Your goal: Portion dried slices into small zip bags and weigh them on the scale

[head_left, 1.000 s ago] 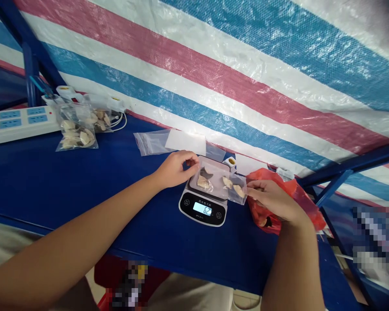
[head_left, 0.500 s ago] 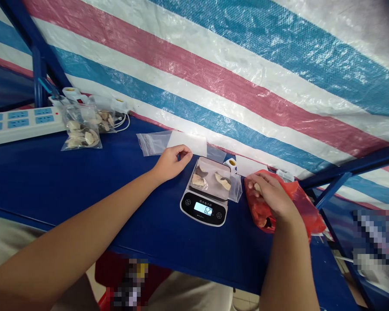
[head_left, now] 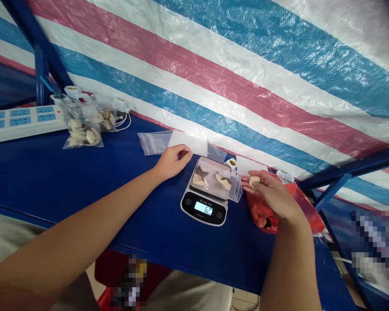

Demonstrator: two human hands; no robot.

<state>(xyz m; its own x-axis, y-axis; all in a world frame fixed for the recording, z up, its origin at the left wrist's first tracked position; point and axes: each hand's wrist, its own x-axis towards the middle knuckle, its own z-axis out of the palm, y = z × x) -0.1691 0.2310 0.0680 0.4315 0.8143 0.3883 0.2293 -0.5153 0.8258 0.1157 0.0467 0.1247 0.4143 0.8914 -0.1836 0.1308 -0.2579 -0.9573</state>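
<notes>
Right hand (head_left: 272,193) pinches slice (head_left: 254,180); left hand (head_left: 172,163) curled closed, seemingly empty. Keep both off scale (head_left: 203,209) and bag (head_left: 235,188) for a true reading.

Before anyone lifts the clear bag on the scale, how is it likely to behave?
The clear bag will probably flop: its thin right end overhangs the scale. It is likely light, holding only a few slices. These may shift inside, as they lie spread apart.
</notes>
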